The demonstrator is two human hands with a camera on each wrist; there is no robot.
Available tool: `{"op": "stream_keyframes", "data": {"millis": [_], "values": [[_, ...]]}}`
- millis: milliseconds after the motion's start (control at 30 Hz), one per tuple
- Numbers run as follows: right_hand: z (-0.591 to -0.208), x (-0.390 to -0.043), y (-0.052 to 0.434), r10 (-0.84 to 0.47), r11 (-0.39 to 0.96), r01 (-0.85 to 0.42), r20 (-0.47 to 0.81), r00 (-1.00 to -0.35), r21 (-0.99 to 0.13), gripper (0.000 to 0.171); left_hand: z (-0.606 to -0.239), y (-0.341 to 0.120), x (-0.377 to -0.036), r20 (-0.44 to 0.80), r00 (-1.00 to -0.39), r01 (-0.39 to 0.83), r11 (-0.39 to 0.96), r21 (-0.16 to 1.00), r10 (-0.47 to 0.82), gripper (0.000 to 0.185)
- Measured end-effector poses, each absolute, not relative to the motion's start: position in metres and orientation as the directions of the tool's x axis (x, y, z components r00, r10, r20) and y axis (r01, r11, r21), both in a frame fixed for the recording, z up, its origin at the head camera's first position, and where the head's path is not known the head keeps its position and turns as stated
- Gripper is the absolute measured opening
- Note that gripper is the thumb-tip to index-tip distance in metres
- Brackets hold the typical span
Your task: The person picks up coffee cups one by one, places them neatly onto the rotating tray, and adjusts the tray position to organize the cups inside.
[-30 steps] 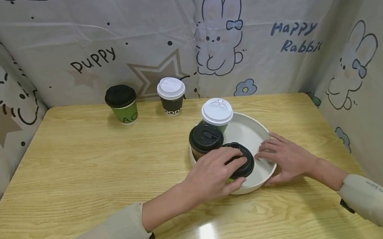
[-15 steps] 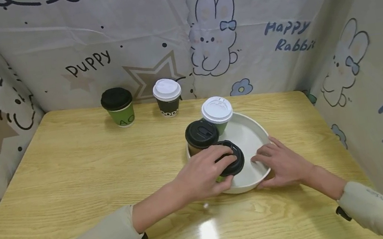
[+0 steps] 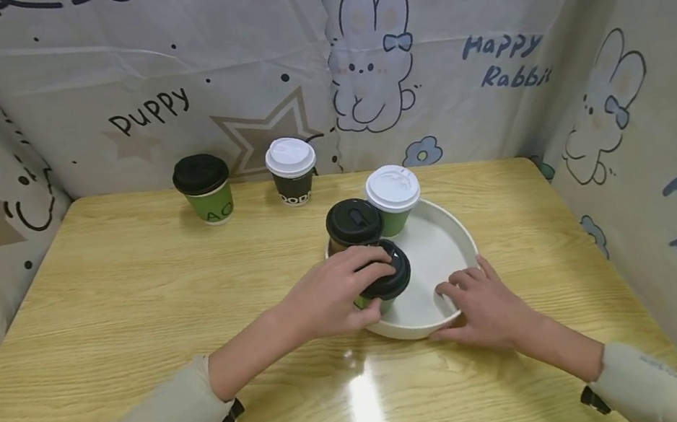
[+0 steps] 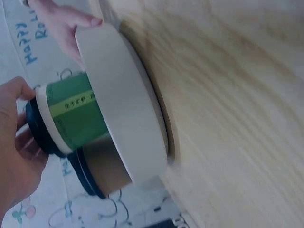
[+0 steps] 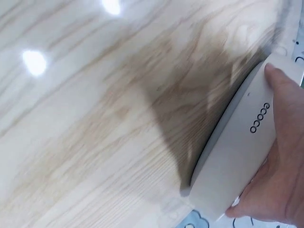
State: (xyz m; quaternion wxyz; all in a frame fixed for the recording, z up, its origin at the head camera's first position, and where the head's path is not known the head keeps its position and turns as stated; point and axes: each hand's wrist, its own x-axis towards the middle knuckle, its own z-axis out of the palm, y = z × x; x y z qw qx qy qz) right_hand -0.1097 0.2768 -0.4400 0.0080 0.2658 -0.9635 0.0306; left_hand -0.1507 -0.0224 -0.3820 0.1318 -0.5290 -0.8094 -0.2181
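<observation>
- Head view first: a round, shallow tray (image 3: 432, 248) in smooth off-white sits on the glossy, wood-grained table (image 3: 127, 293).
- Over the tray's near left part, the left hand (image 3: 339, 295) grips a green cup (image 4: 73, 114) by its rounded black lid (image 3: 399, 276), fingers curled across the top.
- From the left wrist, I see that cup's straight, tapering wall with a lighter printed band; the tray hides its base, so I cannot tell whether it touches the bottom.
- The right hand (image 3: 484, 306) pinches the tray's near right wall, thumb on the smooth outside by the "ecoco" lettering (image 5: 260, 118), fingers over the rim.
- Just behind the gripped cup stand a brown cup (image 4: 109, 166), black-lidded, and a white-lidded cup (image 3: 392, 192), both inside the tray.
- Well apart, near the creased, rabbit-printed cloth (image 3: 236, 51), a wide-lidded green-and-black cup (image 3: 204, 191) and a smaller dark cup (image 3: 294, 187) stand upright.
</observation>
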Motion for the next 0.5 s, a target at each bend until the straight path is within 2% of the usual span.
{"op": "stream_keyframes", "data": {"millis": [167,500], "values": [[-0.440,-0.099,0.260,-0.447,0.893,-0.449,0.057,-0.893,-0.027,0.075,-0.377,-0.031,-0.160,0.407,-0.399,0.915,0.326,0.240,0.822,0.035],[-0.439,-0.085,0.236,-0.361,0.932,-0.363,0.080,-0.929,-0.007,0.073,-0.376,-0.034,-0.173,0.446,-0.407,0.911,0.320,0.259,0.797,0.032]]}}
